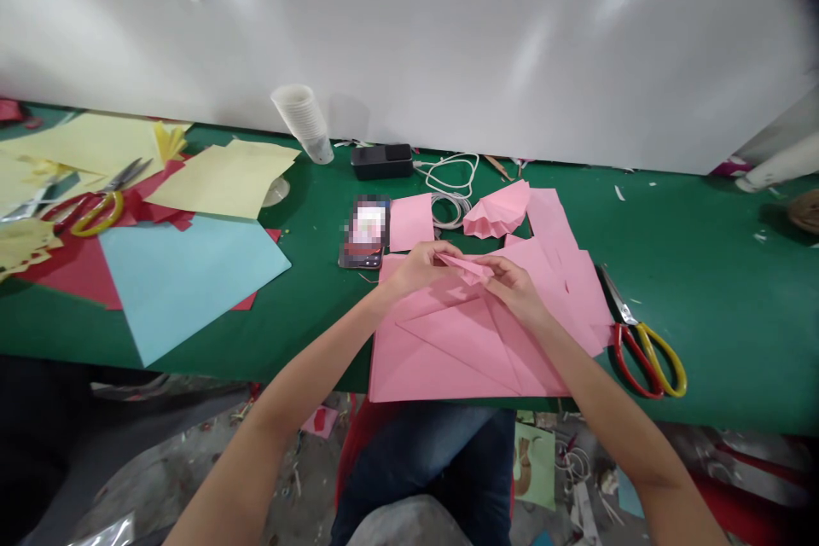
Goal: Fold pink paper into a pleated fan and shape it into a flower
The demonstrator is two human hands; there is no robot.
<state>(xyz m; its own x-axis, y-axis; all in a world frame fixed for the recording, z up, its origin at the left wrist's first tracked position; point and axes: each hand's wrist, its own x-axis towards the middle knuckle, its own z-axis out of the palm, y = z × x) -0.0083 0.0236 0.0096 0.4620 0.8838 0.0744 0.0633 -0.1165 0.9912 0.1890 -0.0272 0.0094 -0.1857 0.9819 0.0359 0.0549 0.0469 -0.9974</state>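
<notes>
Between my two hands is a small piece of folded pink paper [472, 270], held over a stack of pink sheets [441, 358]. The fingers of my left hand [426, 266] pinch its left end. On the right end, my right hand [515, 286] grips it with thumb and fingers. Creases run across the top sheet below my hands. Just beyond them lies a pleated pink paper fan shape [497, 212], with a small pink square [411, 223] to its left. Scissors with red and yellow handles [643, 350] rest right of the stack.
A phone [366, 230], a black power adapter [382, 161] and a coiled white cable [451, 196] lie behind the stack. Stacked paper cups [304, 121] lean near the white wall. At left are blue paper [192, 281], yellow sheets [221, 179] and another pair of scissors [95, 209].
</notes>
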